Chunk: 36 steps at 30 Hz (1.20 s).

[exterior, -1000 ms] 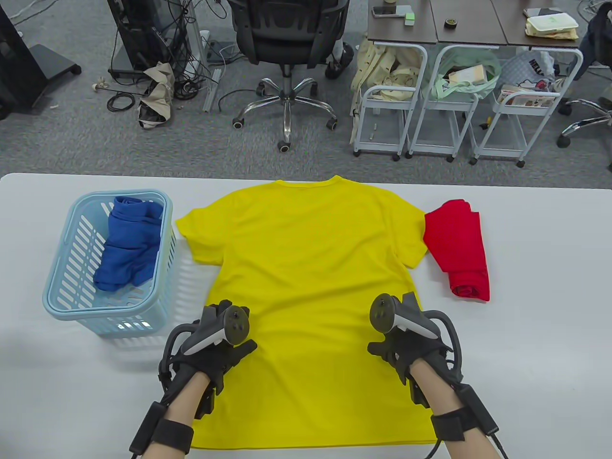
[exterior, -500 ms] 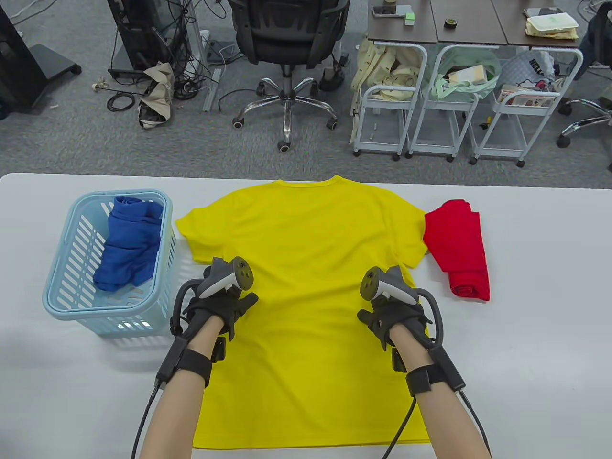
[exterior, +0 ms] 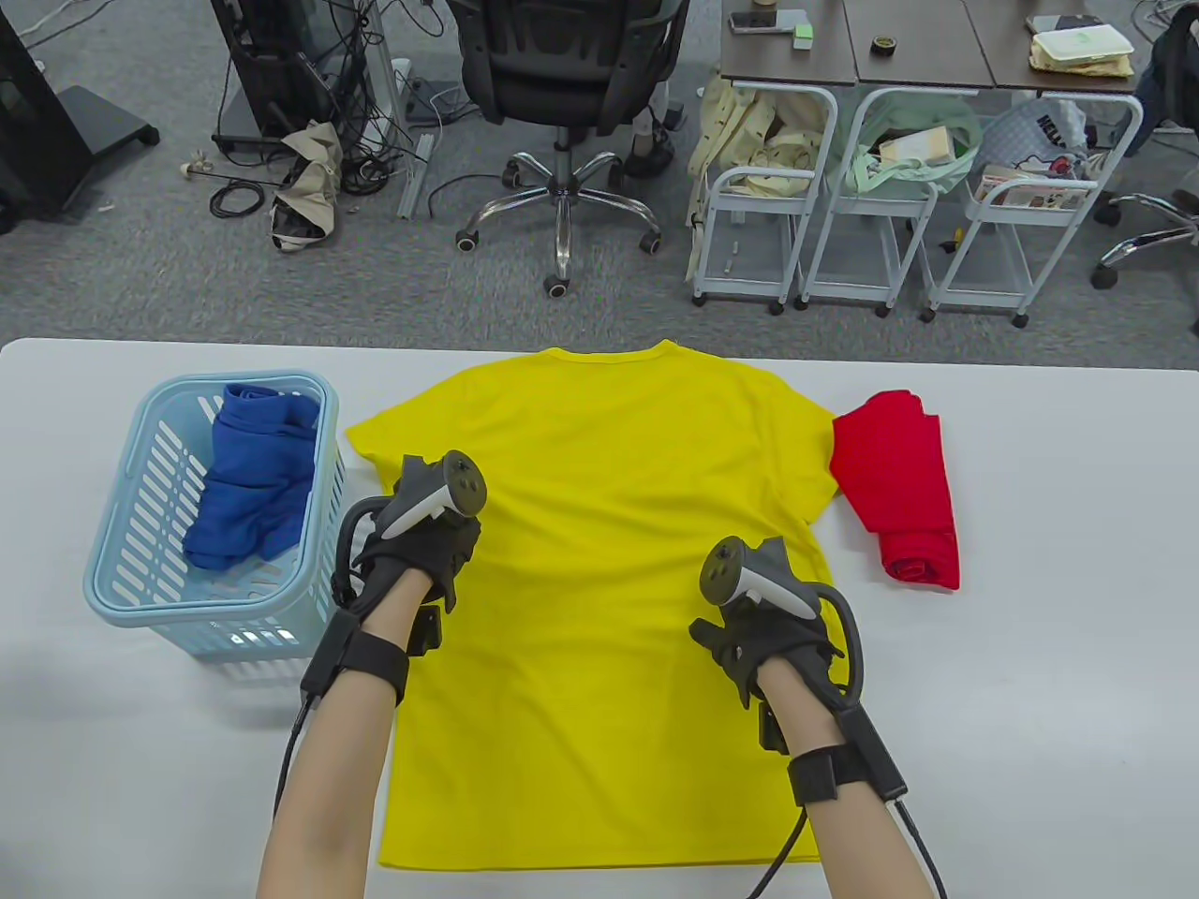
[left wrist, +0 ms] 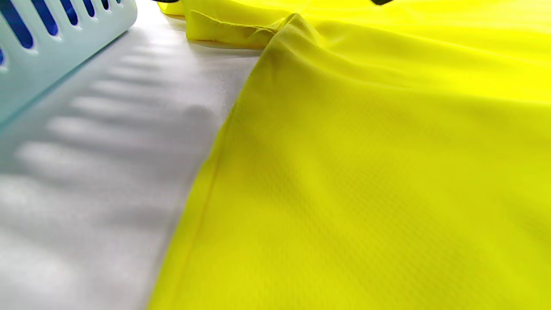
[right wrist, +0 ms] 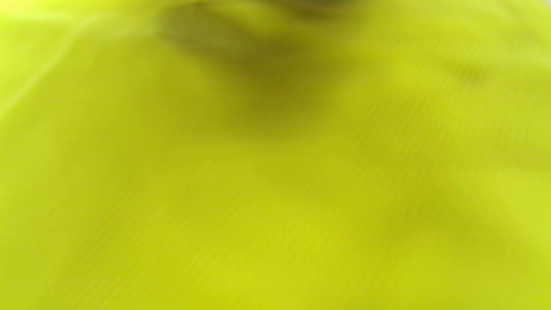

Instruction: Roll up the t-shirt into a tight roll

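Note:
A yellow t-shirt [exterior: 599, 524] lies flat on the white table [exterior: 1058, 581], collar at the far edge and hem toward me. My left hand [exterior: 421, 543] rests palm down on the shirt's left side, just below the left sleeve. My right hand [exterior: 763, 623] lies on the right side, a bit nearer to me. Trackers cover the fingers of both hands, and neither hand bunches or lifts any cloth. In the left wrist view the shirt's side seam [left wrist: 215, 172] and sleeve hem [left wrist: 224, 32] lie smooth on the table. Blurred yellow fabric [right wrist: 275, 193] fills the right wrist view.
A light blue basket [exterior: 122, 562] holding a blue garment [exterior: 248, 478] stands left of the shirt, close to my left hand; its wall [left wrist: 51, 51] shows in the left wrist view. A red rolled shirt [exterior: 899, 487] lies by the right sleeve. A chair and carts stand beyond the table.
Both hands slid over the shirt from near the hem toward the collar. The left hand went further, up to the sleeve; the right stopped around mid-shirt. The shirt stayed flat.

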Tool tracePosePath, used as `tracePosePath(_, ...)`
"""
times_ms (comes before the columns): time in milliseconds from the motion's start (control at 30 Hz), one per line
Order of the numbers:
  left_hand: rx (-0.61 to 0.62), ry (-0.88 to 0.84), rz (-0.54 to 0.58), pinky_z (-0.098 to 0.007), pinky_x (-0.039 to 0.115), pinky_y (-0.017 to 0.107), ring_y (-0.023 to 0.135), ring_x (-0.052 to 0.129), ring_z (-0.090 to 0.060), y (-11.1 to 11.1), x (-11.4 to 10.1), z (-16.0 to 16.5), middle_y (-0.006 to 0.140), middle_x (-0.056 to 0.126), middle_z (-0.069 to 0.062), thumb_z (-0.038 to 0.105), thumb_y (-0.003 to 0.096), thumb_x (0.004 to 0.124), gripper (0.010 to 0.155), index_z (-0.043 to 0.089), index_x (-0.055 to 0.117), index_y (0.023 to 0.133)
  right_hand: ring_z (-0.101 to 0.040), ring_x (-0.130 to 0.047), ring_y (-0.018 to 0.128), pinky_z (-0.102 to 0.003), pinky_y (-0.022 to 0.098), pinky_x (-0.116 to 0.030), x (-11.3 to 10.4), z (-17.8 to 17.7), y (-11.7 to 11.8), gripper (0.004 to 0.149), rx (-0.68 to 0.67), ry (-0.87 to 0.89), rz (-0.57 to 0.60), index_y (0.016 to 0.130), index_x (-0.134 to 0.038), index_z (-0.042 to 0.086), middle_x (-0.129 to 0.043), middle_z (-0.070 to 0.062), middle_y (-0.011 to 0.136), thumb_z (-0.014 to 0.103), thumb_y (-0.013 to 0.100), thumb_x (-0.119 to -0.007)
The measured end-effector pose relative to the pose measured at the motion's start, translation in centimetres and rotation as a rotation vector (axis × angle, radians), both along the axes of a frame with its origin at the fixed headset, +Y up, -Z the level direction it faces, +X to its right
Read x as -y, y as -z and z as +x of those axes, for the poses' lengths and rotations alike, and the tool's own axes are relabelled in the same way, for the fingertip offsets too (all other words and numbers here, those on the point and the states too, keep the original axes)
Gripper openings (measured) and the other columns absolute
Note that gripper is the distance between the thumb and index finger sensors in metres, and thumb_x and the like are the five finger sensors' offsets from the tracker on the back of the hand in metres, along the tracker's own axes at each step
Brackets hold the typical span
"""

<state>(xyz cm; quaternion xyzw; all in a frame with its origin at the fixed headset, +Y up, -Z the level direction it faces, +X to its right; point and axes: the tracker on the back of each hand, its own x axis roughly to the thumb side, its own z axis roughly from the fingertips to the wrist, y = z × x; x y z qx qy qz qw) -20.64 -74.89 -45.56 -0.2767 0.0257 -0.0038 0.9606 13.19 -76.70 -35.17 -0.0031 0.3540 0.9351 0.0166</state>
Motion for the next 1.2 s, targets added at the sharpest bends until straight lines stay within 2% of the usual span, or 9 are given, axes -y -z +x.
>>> tracePosePath(100, -0.015, 0.019, -0.031, -0.065, 0.039, 0.08, 0.116, 0.021, -0.042, 0.8, 0.9, 0.0, 0.125, 0.009, -0.003, 0.047, 0.0612, 0.04, 0.062, 0.034, 0.012, 0.115, -0.044, 0.004, 0.102, -0.059, 0.074, -0.022, 1.0, 0.8, -0.4, 0.081, 0.027, -0.02, -0.05, 0.106, 0.005, 0.024, 0.011, -0.013, 0.108, 0.059, 0.054, -0.046)
tracePosePath(167, -0.014, 0.023, -0.064, -0.065, 0.04, 0.079, 0.116, 0.023, -0.041, 1.2, 2.0, 0.2, 0.126, 0.012, -0.002, 0.047, 0.0609, 0.041, 0.062, 0.035, 0.013, 0.115, -0.04, 0.014, 0.099, -0.058, 0.073, -0.013, 1.6, 1.8, -0.6, 0.08, 0.039, -0.013, -0.061, 0.102, 0.012, 0.027, 0.02, -0.009, 0.104, 0.058, 0.054, -0.044)
tracePosePath(233, -0.02, 0.03, -0.059, -0.065, 0.039, 0.079, 0.116, 0.019, -0.042, 1.5, 2.6, 0.5, 0.124, 0.005, -0.002, 0.047, 0.0607, 0.04, 0.062, 0.036, 0.011, 0.114, -0.039, 0.014, 0.099, -0.058, 0.073, -0.012, 1.6, 2.5, -0.5, 0.079, 0.072, 0.012, -0.054, 0.102, 0.011, 0.028, 0.019, -0.009, 0.104, 0.057, 0.055, -0.045)
tracePosePath(533, -0.001, 0.02, -0.035, -0.065, 0.04, 0.079, 0.117, 0.025, -0.041, 3.2, 1.9, 1.9, 0.126, 0.013, -0.005, 0.046, 0.0609, 0.041, 0.06, 0.035, 0.019, 0.116, -0.039, 0.014, 0.1, -0.058, 0.073, -0.012, 1.5, 3.5, -0.1, 0.08, 0.093, 0.006, -0.065, 0.102, 0.011, 0.028, 0.019, -0.009, 0.104, 0.056, 0.055, -0.047)
tracePosePath(667, 0.04, 0.003, 0.064, -0.066, 0.038, 0.08, 0.117, 0.021, -0.041, 3.1, 1.6, 1.9, 0.124, 0.003, -0.003, 0.042, 0.0617, 0.041, 0.061, 0.037, 0.012, 0.114, -0.043, 0.007, 0.101, -0.058, 0.074, -0.018, 0.9, 2.9, -0.5, 0.079, 0.075, -0.019, -0.025, 0.106, 0.005, 0.025, 0.013, -0.012, 0.107, 0.055, 0.055, -0.048)
tracePosePath(767, 0.043, -0.003, -0.002, -0.065, 0.042, 0.079, 0.116, 0.022, -0.04, 3.0, 3.1, 1.6, 0.124, 0.009, 0.0, 0.042, 0.0607, 0.044, 0.06, 0.037, 0.018, 0.114, -0.043, 0.007, 0.102, -0.058, 0.074, -0.019, 0.8, 2.0, -1.1, 0.08, 0.039, 0.006, -0.01, 0.106, 0.006, 0.025, 0.013, -0.013, 0.108, 0.057, 0.055, -0.047)
tracePosePath(867, 0.045, -0.004, 0.026, -0.065, 0.04, 0.079, 0.116, 0.022, -0.04, 2.9, 3.0, 1.8, 0.125, 0.01, -0.001, 0.042, 0.0607, 0.043, 0.06, 0.037, 0.017, 0.115, -0.042, 0.01, 0.101, -0.058, 0.073, -0.017, 1.5, 2.1, -1.2, 0.081, 0.028, -0.023, -0.048, 0.104, 0.009, 0.026, 0.016, -0.011, 0.106, 0.058, 0.055, -0.047)
tracePosePath(1033, 0.01, -0.016, 0.036, -0.064, 0.043, 0.079, 0.117, 0.029, -0.039, 2.8, 2.2, 1.5, 0.126, 0.018, -0.004, 0.041, 0.0614, 0.044, 0.059, 0.036, 0.02, 0.115, -0.043, 0.01, 0.1, -0.058, 0.073, -0.017, 1.2, 3.0, -1.3, 0.081, 0.063, -0.003, -0.047, 0.104, 0.008, 0.025, 0.016, -0.012, 0.105, 0.056, 0.055, -0.048)
tracePosePath(1200, -0.031, -0.066, 0.085, -0.063, 0.051, 0.078, 0.114, 0.044, -0.04, 2.6, 1.0, 1.3, 0.126, 0.027, -0.013, 0.029, 0.0626, 0.051, 0.06, 0.035, 0.023, 0.115, -0.046, 0.006, 0.1, -0.059, 0.073, -0.02, -0.6, -0.3, -2.2, 0.081, -0.054, 0.052, 0.023, 0.106, 0.005, 0.025, 0.013, -0.015, 0.107, 0.054, 0.056, -0.053)
